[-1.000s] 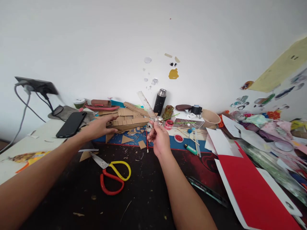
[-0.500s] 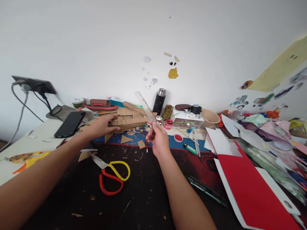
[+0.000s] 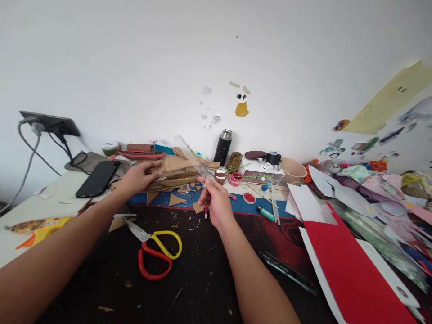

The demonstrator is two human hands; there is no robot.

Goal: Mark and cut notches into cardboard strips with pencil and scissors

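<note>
My left hand [image 3: 141, 178] is at the left end of a scored cardboard piece [image 3: 180, 167], thumb and fingers closed about its edge. In my right hand [image 3: 216, 201] is a clear plastic ruler [image 3: 191, 155], pinched near its lower end and tilted up to the left over the cardboard. A pencil [image 3: 205, 214] shows its end just under the right fingers; whether they hold it I cannot tell. Small cardboard offcuts [image 3: 177, 200] lie on the blue mat [image 3: 236, 205] between the hands. Scissors [image 3: 158, 245] with red and yellow handles lie open nearer me.
A phone [image 3: 97, 179] lies at left. Behind stand a black flask [image 3: 223, 147], a jar of brown stuff [image 3: 221, 176] and a red jar [image 3: 235, 179]. A green lighter [image 3: 266, 213], a cutter knife [image 3: 286, 272] and red card [image 3: 361, 270] lie at right.
My left hand has drawn slightly left and its fingers have closed in on the cardboard. My right hand has brought the ruler left and lower.
</note>
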